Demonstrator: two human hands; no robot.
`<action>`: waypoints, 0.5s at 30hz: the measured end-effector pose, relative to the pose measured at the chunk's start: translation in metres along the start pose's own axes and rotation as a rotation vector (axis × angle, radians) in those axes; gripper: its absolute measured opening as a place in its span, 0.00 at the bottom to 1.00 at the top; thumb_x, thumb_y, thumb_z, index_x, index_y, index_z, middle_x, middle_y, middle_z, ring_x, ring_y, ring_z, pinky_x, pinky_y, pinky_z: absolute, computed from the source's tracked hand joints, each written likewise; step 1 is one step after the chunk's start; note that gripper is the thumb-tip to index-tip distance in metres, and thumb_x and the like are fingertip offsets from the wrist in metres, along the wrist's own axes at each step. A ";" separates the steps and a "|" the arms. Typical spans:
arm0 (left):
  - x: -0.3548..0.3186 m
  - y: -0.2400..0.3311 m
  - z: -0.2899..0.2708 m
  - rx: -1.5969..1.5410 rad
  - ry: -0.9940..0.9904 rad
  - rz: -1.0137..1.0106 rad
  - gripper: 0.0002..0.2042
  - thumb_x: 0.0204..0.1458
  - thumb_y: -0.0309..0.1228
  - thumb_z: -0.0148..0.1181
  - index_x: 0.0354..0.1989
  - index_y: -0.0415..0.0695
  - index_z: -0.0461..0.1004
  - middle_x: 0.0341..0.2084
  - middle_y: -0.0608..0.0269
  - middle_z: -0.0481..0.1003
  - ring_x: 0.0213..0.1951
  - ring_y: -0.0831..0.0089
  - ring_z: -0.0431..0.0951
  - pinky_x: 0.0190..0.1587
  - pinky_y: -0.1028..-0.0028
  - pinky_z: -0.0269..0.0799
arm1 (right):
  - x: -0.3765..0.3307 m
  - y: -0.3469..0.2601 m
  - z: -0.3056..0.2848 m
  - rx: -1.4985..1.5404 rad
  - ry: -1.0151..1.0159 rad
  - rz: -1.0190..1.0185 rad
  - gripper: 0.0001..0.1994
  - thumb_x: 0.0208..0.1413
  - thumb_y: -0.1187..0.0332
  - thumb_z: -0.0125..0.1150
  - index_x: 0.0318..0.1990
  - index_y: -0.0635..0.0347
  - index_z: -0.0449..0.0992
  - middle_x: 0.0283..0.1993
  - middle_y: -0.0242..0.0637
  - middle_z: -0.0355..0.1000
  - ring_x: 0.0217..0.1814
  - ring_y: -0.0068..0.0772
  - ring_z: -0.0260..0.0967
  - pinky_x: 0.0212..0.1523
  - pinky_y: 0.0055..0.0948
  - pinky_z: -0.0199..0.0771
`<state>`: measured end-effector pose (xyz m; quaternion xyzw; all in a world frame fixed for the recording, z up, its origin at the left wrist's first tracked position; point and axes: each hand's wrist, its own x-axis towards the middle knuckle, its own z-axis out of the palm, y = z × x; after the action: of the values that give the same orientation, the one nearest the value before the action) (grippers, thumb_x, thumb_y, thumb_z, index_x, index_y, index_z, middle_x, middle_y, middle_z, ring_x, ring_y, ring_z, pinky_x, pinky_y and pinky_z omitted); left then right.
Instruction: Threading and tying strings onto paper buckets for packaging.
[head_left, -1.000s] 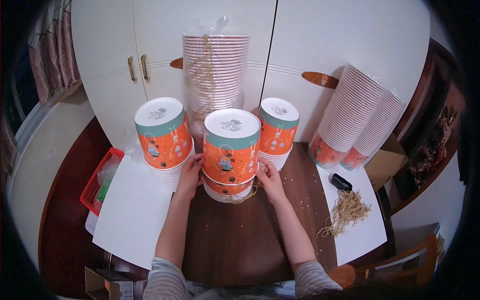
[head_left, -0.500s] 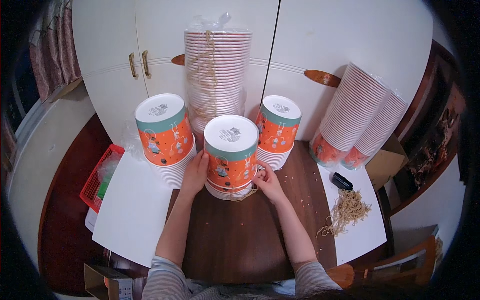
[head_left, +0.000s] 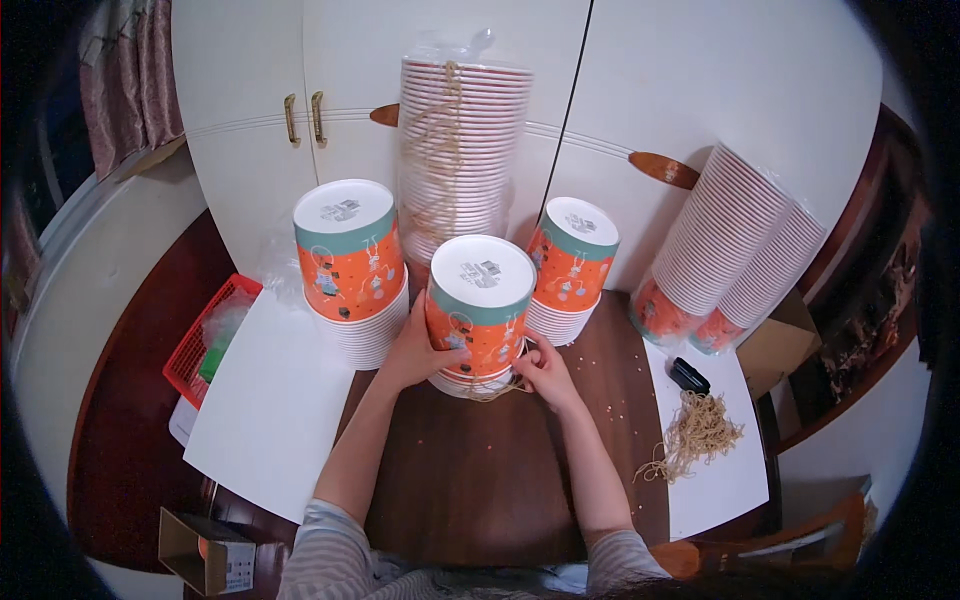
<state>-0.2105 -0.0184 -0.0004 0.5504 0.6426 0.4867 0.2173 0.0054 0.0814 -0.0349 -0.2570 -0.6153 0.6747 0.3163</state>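
Observation:
A short stack of orange and teal paper cups (head_left: pixel 478 305) stands upside down on the dark wooden table (head_left: pixel 480 470), straight ahead of me. My left hand (head_left: pixel 408 350) presses against its left side near the base. At the lower right of the stack my right hand (head_left: pixel 540 368) holds a thin tan rubber band (head_left: pixel 497 388) that loops around the stack's bottom rims. Both forearms come up from the lower edge in striped sleeves.
Two more upturned cup stacks stand behind, one at the left (head_left: pixel 352 270) and one at the right (head_left: pixel 568 265). A tall bagged stack (head_left: pixel 460 150) rises against the white cupboard. Slanted stacks (head_left: pixel 725 250) lean at the right. A pile of rubber bands (head_left: pixel 697 435) and a small black object (head_left: pixel 688 375) lie on white sheets.
The cup stack between my hands has been pushed down and now stands lower. My hands have slid down to its base, the right one working the band around the bottom.

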 end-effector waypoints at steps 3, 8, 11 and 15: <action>0.001 0.001 0.000 -0.022 -0.014 0.030 0.54 0.28 0.39 0.70 0.60 0.37 0.36 0.57 0.46 0.52 0.58 0.59 0.54 0.59 0.66 0.52 | 0.001 0.001 -0.004 -0.035 -0.013 0.004 0.30 0.48 0.74 0.57 0.58 0.62 0.51 0.22 0.28 0.66 0.17 0.13 0.58 0.16 0.13 0.57; 0.001 -0.001 -0.001 -0.043 -0.027 0.009 0.53 0.28 0.38 0.70 0.61 0.38 0.36 0.57 0.47 0.52 0.59 0.59 0.54 0.59 0.66 0.52 | 0.000 0.001 -0.006 -0.051 0.000 0.034 0.30 0.49 0.73 0.56 0.59 0.63 0.51 0.23 0.29 0.68 0.17 0.13 0.58 0.16 0.13 0.57; 0.000 0.001 -0.002 -0.054 -0.033 0.011 0.53 0.28 0.38 0.70 0.61 0.39 0.37 0.56 0.47 0.54 0.58 0.59 0.55 0.59 0.66 0.53 | 0.001 0.000 -0.004 -0.055 0.008 0.041 0.29 0.50 0.73 0.55 0.59 0.64 0.51 0.23 0.29 0.68 0.17 0.13 0.58 0.17 0.13 0.58; 0.001 -0.003 -0.001 0.001 0.005 -0.010 0.52 0.28 0.37 0.70 0.61 0.40 0.38 0.55 0.48 0.56 0.57 0.59 0.57 0.58 0.65 0.54 | -0.002 -0.008 -0.001 -0.053 0.007 0.039 0.29 0.51 0.73 0.53 0.60 0.65 0.51 0.22 0.29 0.68 0.17 0.13 0.58 0.17 0.13 0.58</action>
<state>-0.2131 -0.0181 -0.0023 0.5462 0.6459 0.4867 0.2180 0.0084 0.0813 -0.0275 -0.2798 -0.6266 0.6634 0.2983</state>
